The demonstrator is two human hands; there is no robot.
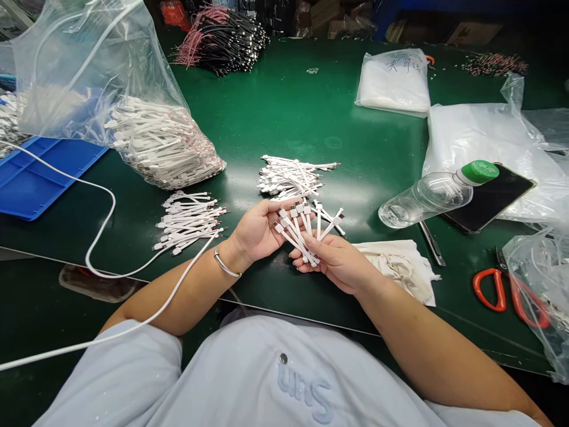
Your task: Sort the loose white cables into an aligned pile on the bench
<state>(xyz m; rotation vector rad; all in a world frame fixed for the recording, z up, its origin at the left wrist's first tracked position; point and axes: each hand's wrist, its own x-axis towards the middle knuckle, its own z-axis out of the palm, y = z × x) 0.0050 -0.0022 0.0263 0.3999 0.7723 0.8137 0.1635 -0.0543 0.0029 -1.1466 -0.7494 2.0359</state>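
A fan of short white cables [301, 231] is gripped at its lower ends by the closed right hand [340, 264], well to the left of the lying plastic bottle [433, 193] on the green worktop [275, 112], while the left hand [255, 228] is held half open with its fingertips laid against the upper plugs. Further left of the bottle, a loose heap [288, 177] of such cables is seen just behind the hands, a second heap [189, 220] beside the left wrist, and a clear bag [164, 142] full of them beyond. A white cloth [400, 267] is spread just in front of the bottle, and red-handled scissors [493, 290] are laid to its right, nearer the person.
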